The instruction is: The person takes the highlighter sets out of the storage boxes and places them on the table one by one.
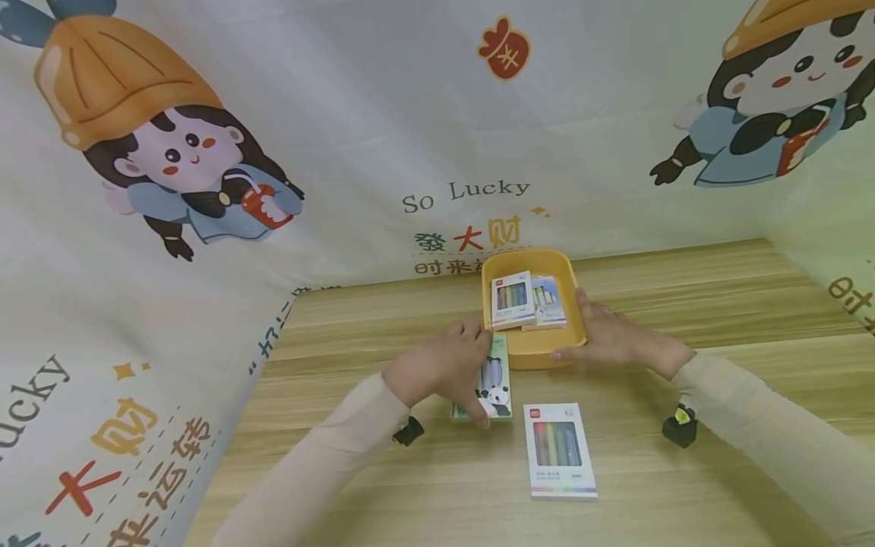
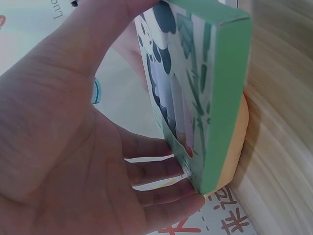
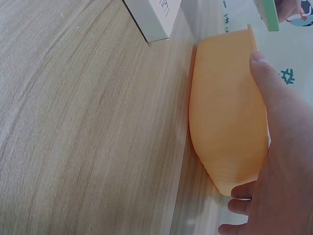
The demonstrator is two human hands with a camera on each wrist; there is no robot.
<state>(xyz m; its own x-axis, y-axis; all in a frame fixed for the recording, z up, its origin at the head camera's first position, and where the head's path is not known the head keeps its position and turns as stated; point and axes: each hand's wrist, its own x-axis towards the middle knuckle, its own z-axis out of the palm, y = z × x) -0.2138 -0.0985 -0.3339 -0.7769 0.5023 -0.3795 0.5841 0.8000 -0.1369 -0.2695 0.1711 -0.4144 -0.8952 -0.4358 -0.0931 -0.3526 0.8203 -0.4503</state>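
My left hand (image 1: 447,363) grips a green panda-print box (image 1: 497,380) by its edges, thumb on the near end and fingers at the far end. Through the box's window, pale sticks show in the left wrist view. The box is held just in front of the left near corner of a yellow plastic basket (image 1: 540,357). My right hand (image 1: 611,334) holds the basket at its right side, thumb at the near rim and fingers along the side. Inside the basket lie a white crayon box (image 1: 513,300) and a bluish-white box (image 1: 549,302), partly overlapped.
Another white crayon box (image 1: 560,451) lies flat on the wooden table (image 1: 383,319), nearer to me than the basket. A printed cloth backdrop (image 1: 383,114) rises behind the table and along both sides; the basket stands close to it.
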